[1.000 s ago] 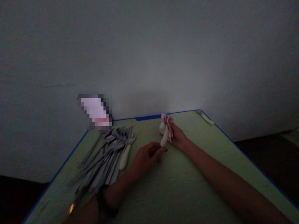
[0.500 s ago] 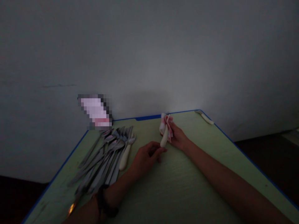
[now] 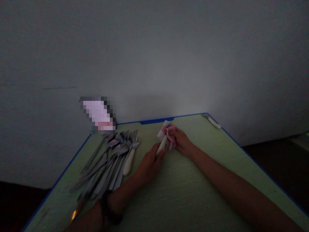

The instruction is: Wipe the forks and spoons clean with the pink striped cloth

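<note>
White-handled utensil [image 3: 162, 144]: between the two hands, slanting up and away from the left, its far end inside the cloth; it looks like a fork, though the dim light blurs the tip.
Left hand [image 3: 150, 163]: closed around the pale handle, thumb on the near side.
Pink-and-white cloth [image 3: 171, 131]: bunched around the utensil's upper part, just beyond the left fingers.
Right hand [image 3: 182, 141]: gripping the cloth from the right side.
Cutlery pile [image 3: 109, 164]: on the table, left of the left hand.
</note>
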Motion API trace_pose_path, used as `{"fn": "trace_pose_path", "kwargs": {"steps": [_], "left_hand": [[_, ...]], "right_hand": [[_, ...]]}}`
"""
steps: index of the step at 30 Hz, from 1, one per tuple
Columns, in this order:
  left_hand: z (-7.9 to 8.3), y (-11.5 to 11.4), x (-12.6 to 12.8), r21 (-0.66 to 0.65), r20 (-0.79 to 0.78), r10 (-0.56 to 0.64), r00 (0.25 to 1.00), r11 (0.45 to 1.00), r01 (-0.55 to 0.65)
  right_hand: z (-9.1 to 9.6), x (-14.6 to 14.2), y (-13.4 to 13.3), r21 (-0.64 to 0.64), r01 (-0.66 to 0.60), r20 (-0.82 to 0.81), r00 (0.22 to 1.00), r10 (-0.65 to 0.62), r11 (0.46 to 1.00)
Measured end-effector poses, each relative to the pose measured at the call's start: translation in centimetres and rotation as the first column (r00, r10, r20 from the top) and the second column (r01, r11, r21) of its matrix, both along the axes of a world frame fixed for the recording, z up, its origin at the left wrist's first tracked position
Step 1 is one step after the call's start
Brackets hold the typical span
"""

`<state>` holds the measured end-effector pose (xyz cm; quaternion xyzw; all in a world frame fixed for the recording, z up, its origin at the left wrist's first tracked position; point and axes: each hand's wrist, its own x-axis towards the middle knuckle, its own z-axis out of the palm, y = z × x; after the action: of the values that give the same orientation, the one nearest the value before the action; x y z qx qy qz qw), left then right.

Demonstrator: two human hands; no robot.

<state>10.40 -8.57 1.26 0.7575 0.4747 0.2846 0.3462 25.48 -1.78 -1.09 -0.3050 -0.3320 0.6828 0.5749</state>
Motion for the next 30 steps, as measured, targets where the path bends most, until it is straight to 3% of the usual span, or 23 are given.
{"fn": "trace_pose_path", "kwargs": {"steps": [6, 9, 17, 22, 26, 30], "left_hand": [[0.2, -0.2, 0.0, 0.000, -0.035, -0.102, 0.994, 0.995, 0.102], [0.3, -0.4, -0.1, -0.002, -0.041, -0.121, 0.992, 0.993, 0.121], [0.4, -0.6, -0.1, -0.053, -0.079, -0.110, 0.991, 0.993, 0.106], [0.5, -0.5, -0.1, -0.070, -0.027, -0.093, 0.995, 0.993, 0.091], [0.6, -0.7, -0.1, -0.092, -0.048, -0.137, 0.989, 0.987, 0.132], [0.4, -0.8, 0.0, -0.079, -0.062, -0.121, 0.991, 0.990, 0.116]], "right_hand": [[-0.1, 0.0, 0.7, -0.032, 0.091, -0.220, 0.971, -0.095, 0.995], [-0.1, 0.2, 0.9, -0.065, 0.063, -0.262, 0.962, -0.078, 0.996], [-0.2, 0.2, -0.2, 0.102, -0.073, 0.098, 0.993, 0.063, 0.992], [-0.3, 0.0, -0.3, 0.129, 0.031, 0.192, 0.980, -0.055, 0.991], [-0.5, 0.1, -0.1, 0.072, 0.171, 0.324, 0.928, -0.185, 0.983], [-0.8, -0.3, -0.3, 0.061, 0.176, 0.372, 0.909, -0.186, 0.983]]}}
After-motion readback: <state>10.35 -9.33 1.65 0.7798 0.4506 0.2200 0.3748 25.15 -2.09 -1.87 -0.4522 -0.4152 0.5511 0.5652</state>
